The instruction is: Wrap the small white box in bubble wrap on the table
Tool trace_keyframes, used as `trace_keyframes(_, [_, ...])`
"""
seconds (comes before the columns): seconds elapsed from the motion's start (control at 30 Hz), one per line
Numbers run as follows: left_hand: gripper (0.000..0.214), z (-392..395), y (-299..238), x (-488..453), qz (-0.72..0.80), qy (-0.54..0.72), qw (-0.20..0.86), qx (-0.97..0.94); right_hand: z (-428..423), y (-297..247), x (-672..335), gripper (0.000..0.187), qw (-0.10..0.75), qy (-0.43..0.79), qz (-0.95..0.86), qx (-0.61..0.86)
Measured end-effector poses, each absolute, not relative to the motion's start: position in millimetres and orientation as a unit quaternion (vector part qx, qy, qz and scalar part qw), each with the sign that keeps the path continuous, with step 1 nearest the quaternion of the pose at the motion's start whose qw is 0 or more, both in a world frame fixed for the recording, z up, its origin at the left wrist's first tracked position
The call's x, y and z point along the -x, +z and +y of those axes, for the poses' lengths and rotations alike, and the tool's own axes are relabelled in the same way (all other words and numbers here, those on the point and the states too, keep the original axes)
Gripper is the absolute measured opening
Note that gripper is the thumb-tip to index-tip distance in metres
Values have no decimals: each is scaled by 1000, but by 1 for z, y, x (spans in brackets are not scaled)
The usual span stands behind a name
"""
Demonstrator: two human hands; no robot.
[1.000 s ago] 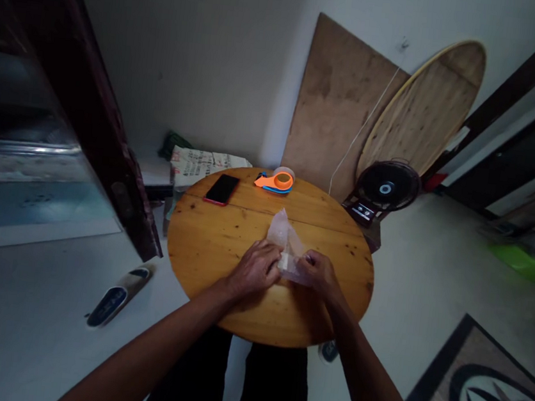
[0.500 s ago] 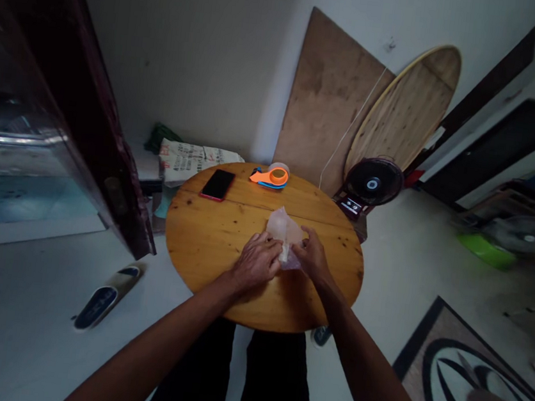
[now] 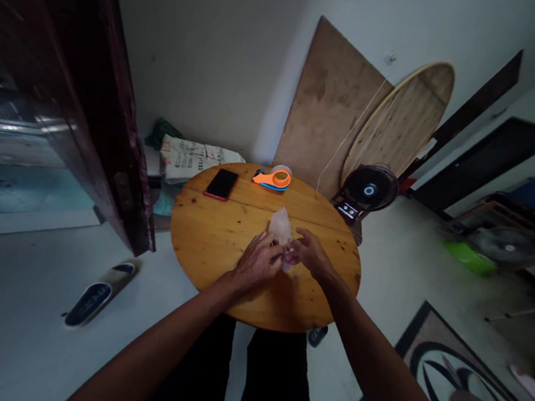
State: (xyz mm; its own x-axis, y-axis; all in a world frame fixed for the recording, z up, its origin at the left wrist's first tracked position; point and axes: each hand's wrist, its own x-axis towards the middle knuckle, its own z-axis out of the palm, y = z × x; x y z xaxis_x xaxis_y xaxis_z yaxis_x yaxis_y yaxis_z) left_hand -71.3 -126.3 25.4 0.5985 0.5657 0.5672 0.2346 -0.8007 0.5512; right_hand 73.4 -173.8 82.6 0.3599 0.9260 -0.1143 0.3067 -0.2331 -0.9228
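A thin, whitish translucent plastic sheet or bag (image 3: 281,222) lies crumpled on the round wooden table (image 3: 214,246). My left hand (image 3: 259,257) presses over its near left part with fingers curled onto it. From the right, my right hand (image 3: 308,253) pinches the gathered near edge, its index finger sticking out above. Both sets of fingertips almost meet, and they hide what lies between them. Beyond the hands, an orange and blue tape dispenser (image 3: 274,178) rests near the table's far edge. A dark-screened phone with a red edge (image 3: 221,184) lies to its left.
A black fan (image 3: 368,189) stands just past the table's right edge. Behind it a brown board (image 3: 330,98) and a round wooden top (image 3: 403,113) lean on the wall. A printed sack (image 3: 195,160) sits behind the table, and a slipper (image 3: 94,300) is on the floor.
My right hand has drawn in toward the left hand, gathering the right part of the plastic. Less of the sheet shows now. The view has shifted slightly.
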Motion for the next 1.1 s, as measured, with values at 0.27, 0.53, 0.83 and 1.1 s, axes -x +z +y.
trace_keyframes(0.27, [15,-120,17,69,256,419,370,-789,-190,78,-76,51,407,355,-495,681])
trace_keyframes(0.53, [14,-113,23,55,315,376,395,-777,-179,75,-86,60,296,242,-641,665])
trace_keyframes(0.83, [10,-108,33,57,309,329,348,-822,-159,115,-113,43,167,86,-757,626])
trace_keyframes(1.1, [11,-106,32,57,294,320,367,-823,-103,106,-126,17,-40,-25,-832,553])
